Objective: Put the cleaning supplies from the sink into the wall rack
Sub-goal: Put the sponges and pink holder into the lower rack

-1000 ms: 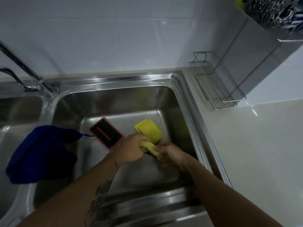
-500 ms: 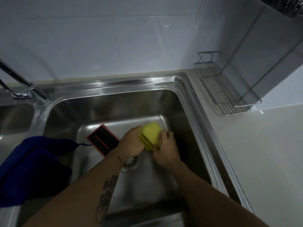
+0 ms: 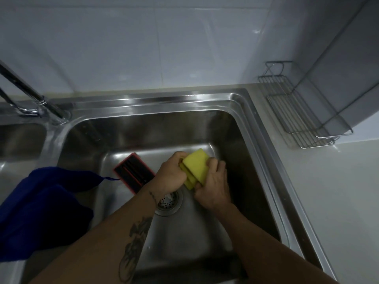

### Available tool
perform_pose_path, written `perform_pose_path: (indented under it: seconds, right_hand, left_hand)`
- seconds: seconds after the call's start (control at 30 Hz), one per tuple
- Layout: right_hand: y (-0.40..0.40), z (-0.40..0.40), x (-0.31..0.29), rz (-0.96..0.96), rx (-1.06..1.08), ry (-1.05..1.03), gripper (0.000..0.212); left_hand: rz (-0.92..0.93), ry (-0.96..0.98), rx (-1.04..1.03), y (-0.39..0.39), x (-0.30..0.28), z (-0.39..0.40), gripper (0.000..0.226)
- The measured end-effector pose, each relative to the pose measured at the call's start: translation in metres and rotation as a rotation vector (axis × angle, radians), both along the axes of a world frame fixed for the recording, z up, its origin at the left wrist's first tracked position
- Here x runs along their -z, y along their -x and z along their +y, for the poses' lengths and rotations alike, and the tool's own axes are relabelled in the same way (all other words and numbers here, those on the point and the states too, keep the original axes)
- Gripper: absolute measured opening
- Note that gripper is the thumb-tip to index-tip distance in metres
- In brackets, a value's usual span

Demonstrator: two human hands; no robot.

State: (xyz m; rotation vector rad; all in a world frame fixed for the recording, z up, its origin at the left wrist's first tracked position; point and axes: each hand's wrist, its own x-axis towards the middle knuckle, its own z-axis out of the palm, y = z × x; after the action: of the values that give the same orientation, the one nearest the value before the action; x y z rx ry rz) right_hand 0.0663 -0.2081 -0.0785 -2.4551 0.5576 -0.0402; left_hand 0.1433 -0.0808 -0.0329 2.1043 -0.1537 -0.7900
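Your left hand (image 3: 173, 175) and right hand (image 3: 213, 185) are both closed on the folded yellow cloth (image 3: 194, 168), gripping it from either side over the middle of the steel sink (image 3: 242, 103). The cloth sits just above and beyond the drain strainer (image 3: 170, 201), which shows between your wrists. Just left of your left hand, a red-edged black brush (image 3: 133, 173) lies flat on the basin floor, close to your left forearm. A dark blue cloth (image 3: 41, 210) drapes over the divider at the sink's left edge. The faucet (image 3: 30, 95) rises at the far left. The right basin wall stands near your right hand, with bare steel between. On the counter (image 3: 338, 201) to the far right, the wire rack (image 3: 297, 111) stands against the wall, well apart from the cloth.
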Motion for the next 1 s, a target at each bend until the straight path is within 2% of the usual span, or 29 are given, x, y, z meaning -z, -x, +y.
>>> perform_pose_path:
  seconds: [0.17,0.27,0.4,0.6,0.73,0.87,1.0]
  right_hand:
    - [-0.021,0.009,-0.012,-0.075,-0.032,0.025,0.068]
    - [-0.028,0.017,-0.007,0.000,-0.055,0.074,0.068]
    - [-0.022,0.019,0.003,0.134,-0.116,0.145,0.066]
    - [-0.019,0.022,-0.001,0.003,-0.115,0.167,0.061]
    - [-0.014,0.018,0.003,-0.007,-0.121,0.174,0.055]
    - [-0.005,0.012,0.011,0.048,-0.140,0.215,0.070]
    - [-0.007,0.014,0.022,0.079,-0.136,0.162,0.086]
  left_hand:
    - [-0.071,0.044,-0.106,-0.009,-0.006,0.007,0.042]
    - [-0.035,0.034,-0.099,-0.011,-0.004,0.016,0.042]
    - [0.036,-0.009,0.040,-0.009,0.001,0.025,0.054]
    - [0.039,0.034,0.051,-0.012,0.004,0.022,0.064]
    - [0.012,0.075,0.049,-0.013,0.006,0.016,0.066]
    - [0.012,0.109,0.045,-0.011,0.014,0.013,0.065]
    - [0.008,0.105,0.077,-0.012,0.025,0.017,0.067]
